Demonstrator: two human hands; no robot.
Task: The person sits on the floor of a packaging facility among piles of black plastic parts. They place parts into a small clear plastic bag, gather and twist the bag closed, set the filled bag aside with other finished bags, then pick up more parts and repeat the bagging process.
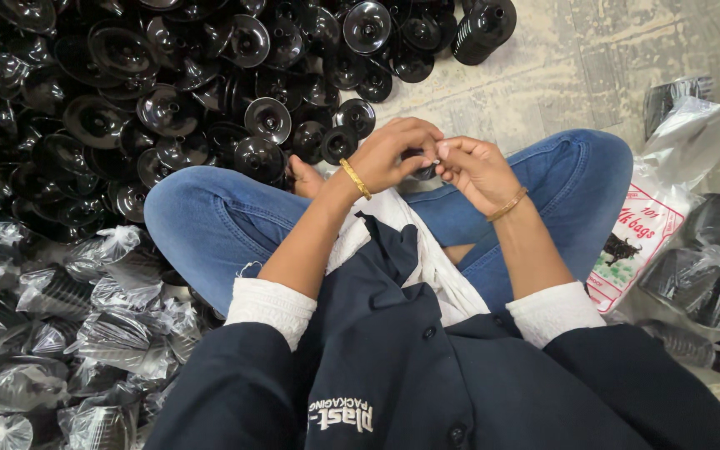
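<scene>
A pale, worn floor (577, 58) carries a heap of loose black plastic cups (168, 108) at upper left, clear bags of stacked black cups (85, 333) at lower left, and 1 printed bag packet (631, 246) beside what look like more bagged cups (710, 267) at right.

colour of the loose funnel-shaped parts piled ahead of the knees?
Glossy black funnel-shaped parts, clearest in the head view.

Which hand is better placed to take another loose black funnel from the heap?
Left, probably. The left hand hovers right beside the loose black funnels heaped on its side. The right hand is farther away, nearer the printed bag pack. Both pinch a small dark piece.
</scene>
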